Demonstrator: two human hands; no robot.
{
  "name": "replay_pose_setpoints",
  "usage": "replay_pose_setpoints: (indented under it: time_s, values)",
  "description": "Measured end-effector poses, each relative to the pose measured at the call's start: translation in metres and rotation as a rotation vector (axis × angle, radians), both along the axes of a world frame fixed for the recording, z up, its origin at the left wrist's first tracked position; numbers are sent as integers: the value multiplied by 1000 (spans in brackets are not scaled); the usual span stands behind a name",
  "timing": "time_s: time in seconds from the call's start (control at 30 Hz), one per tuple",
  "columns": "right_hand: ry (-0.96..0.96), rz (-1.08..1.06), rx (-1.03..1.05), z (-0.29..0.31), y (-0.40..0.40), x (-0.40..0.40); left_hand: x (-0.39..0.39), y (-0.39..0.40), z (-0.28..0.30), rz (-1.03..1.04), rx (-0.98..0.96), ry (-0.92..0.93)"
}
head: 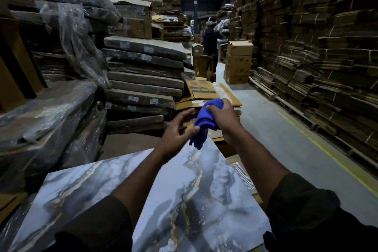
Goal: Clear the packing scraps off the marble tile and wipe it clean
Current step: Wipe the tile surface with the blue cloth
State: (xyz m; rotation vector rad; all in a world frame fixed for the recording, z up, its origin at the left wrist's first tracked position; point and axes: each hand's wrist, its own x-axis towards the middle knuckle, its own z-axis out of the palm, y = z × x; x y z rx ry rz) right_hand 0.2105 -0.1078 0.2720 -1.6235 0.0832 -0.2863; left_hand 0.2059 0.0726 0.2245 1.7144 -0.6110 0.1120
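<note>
A large grey-and-white marble tile [204, 196] with gold veins lies flat in front of me, filling the lower middle of the view. Above its far corner I hold a bunched blue cloth [204, 125] in both hands. My right hand [223, 116] grips the cloth's upper part from above. My left hand [178, 131] pinches the cloth's lower edge between thumb and fingers. A tail of the cloth hangs down toward the tile. My dark sleeves hide parts of the tile's near half.
Plastic-wrapped bundles [47, 125] stand at the left. Stacked flat packs [143, 80] and flattened cardboard [206, 92] lie beyond the tile. Tall cardboard stacks [317, 47] line the right of a grey floor aisle [286, 135]. A person [210, 41] stands far down the aisle.
</note>
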Motion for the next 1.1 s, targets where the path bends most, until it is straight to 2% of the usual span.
replay_pose_setpoints:
  time_s: [0.07,0.17,0.23,0.3,0.33,0.4,0.47,0.6,0.7,0.93,1.1]
  values:
    - [66,146,97,1,4,1,-3,-14,-6,-30,65,18]
    - [94,383,222,0,-3,-1,7,-25,-13,253,30,22]
    - [46,309,123,-5,-15,3,21,-27,-19,334,-119,136]
    - [21,127,-106,-16,-27,6,33,-31,-25,210,-300,345]
    - [70,97,-156,-24,-32,6,39,-36,-28,129,-379,446]
    - [228,174,-122,-49,-40,2,47,-48,-36,31,-498,606]
    - [303,210,-75,-81,-42,-4,54,-63,-49,4,-550,718]
    - [295,-4,11,-132,-48,-21,62,-91,-88,56,-503,895]
    - [384,-24,112,-160,-68,-35,66,-109,-115,97,-439,1043]
    - [397,-236,444,-195,-137,-47,78,-164,-147,35,-330,1121]
    - [458,-254,404,-229,-187,-32,93,-225,-164,35,-335,1128]
